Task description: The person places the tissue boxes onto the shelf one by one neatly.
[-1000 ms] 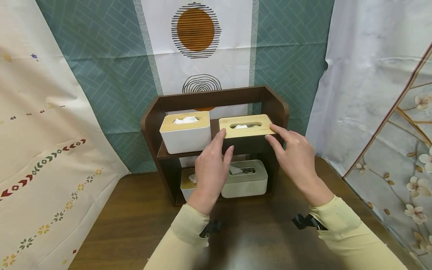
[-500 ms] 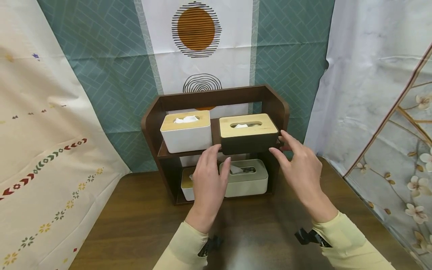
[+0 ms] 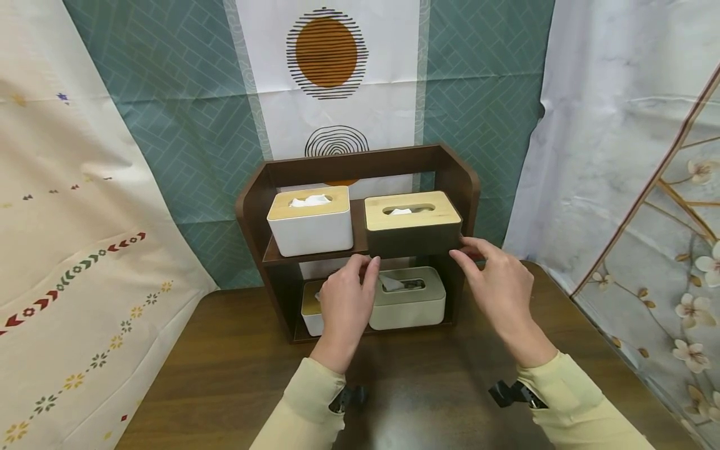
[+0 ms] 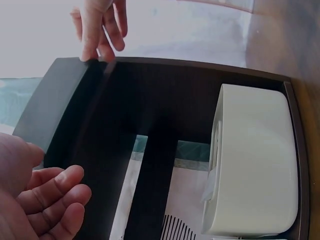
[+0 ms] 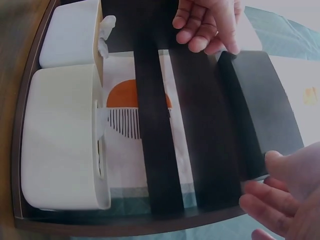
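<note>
A black tissue box [image 3: 413, 241] with a pale wooden lid sits on the upper shelf, its front jutting slightly past the shelf edge. A white tissue poke shows in its lid slot. My left hand [image 3: 344, 306] has thumb and fingertips at the box's lower left front corner. On the other side my right hand [image 3: 502, 292] pinches the lower right front corner, thumb in front and fingers at the side. The right wrist view shows the right thumb [image 5: 274, 160] pressed on the black box's edge. The lower fingers of both hands hang loosely curled below it.
The dark brown two-tier shelf [image 3: 354, 165] stands on a wooden table [image 3: 225, 375]. Left of the black box is a white tissue box [image 3: 312, 232]. Below are a grey-green tissue box [image 3: 407, 310] and a smaller white one [image 3: 314, 320], partly hidden by my left hand. Patterned cloths surround the table.
Both hands have moved down from the lid's front corners to the box's lower front corners. The black box looks nearly unmoved.
</note>
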Available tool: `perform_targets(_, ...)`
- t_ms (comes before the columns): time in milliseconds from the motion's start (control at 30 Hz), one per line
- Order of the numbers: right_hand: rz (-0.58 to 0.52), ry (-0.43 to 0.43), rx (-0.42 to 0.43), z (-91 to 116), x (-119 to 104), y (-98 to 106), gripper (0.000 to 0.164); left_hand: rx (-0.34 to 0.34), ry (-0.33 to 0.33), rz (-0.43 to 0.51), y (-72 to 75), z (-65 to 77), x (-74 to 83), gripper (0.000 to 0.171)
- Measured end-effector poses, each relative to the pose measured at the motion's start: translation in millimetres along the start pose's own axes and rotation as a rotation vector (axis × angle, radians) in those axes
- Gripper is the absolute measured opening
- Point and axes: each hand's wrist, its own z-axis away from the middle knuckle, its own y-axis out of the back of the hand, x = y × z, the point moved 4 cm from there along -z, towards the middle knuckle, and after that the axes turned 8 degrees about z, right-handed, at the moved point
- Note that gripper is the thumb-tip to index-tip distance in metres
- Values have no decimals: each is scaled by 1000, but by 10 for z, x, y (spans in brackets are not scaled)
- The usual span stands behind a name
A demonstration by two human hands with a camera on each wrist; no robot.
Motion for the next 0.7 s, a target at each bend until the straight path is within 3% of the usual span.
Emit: perform_targets(700, -1, -10, 9, -103, 46, -158, 33, -2, 24, -45, -62, -121, -26, 30)
